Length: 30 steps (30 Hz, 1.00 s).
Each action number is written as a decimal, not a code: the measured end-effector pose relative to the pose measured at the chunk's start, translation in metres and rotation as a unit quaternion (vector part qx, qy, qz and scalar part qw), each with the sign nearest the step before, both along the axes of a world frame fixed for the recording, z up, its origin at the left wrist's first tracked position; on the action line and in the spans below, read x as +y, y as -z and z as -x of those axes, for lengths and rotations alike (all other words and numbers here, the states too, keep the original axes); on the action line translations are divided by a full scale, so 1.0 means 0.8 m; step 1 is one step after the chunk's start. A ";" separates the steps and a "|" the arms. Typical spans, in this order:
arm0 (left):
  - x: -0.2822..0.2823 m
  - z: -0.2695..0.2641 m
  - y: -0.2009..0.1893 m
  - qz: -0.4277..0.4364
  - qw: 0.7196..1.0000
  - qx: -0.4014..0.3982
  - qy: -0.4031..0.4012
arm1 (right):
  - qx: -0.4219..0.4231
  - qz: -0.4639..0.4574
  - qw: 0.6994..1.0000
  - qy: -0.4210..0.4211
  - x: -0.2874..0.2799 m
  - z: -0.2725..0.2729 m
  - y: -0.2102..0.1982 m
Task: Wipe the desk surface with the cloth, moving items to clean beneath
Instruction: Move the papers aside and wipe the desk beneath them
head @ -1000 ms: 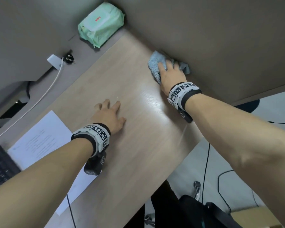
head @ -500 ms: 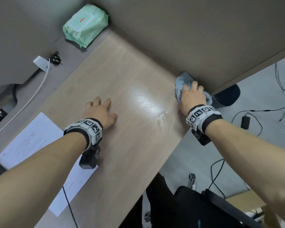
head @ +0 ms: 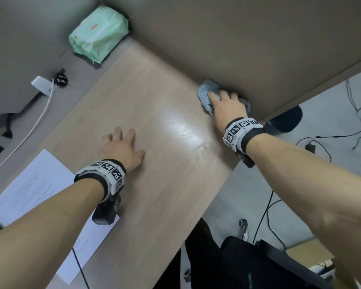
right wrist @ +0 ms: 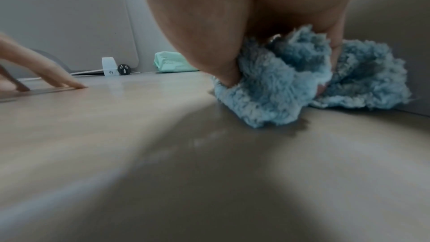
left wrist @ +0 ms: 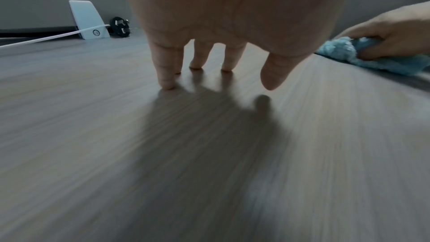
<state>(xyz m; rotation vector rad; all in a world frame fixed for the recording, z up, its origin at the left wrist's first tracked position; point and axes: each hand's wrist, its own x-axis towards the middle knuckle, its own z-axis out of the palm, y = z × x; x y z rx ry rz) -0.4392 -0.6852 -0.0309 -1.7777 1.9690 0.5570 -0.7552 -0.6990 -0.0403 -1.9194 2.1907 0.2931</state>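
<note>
Right hand [head: 227,107] on blue cloth [head: 205,94] against desk [head: 154,184] partition [head: 238,38]

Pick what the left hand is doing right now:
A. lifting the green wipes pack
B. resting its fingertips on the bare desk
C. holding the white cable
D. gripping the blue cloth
B: the left hand is spread with its fingertips on the bare desk, while the right hand grips the blue cloth.

A grey partition [head: 248,38] stands behind the wooden top and a second grey panel [head: 19,38] to its left; they meet at a corner. Past the partition's right end lies pale grey floor [head: 248,184] with black cables [head: 358,105] strewn on it. A black chair [head: 258,265] stands below. Light glares off the wood.
</note>
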 end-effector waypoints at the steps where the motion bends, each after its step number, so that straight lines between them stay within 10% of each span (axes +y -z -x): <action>1: -0.001 -0.002 0.002 -0.001 1.000 0.001 0.003 | 0.004 -0.003 1.000 0.011 0.018 0.010 0.001; 8: 0.006 0.000 0.010 0.024 1.000 -0.004 0.010 | 0.016 -0.036 0.997 0.060 0.140 0.004 -0.002; 14: 0.006 0.002 0.015 0.037 0.999 -0.003 0.018 | -0.037 -0.039 0.988 -0.145 0.252 -0.119 0.003; 17: 0.001 0.000 0.020 0.024 1.000 0.001 0.006 | -0.034 -0.021 0.982 -0.185 0.246 -0.093 0.006; 25: 0.006 -0.001 0.028 0.044 0.999 -0.008 0.008 | -0.013 -0.022 0.998 0.049 0.159 -0.034 0.020; 30: 0.002 -0.002 0.034 0.039 0.999 -0.004 0.007 | -0.070 -0.050 0.986 -0.140 0.228 -0.110 0.029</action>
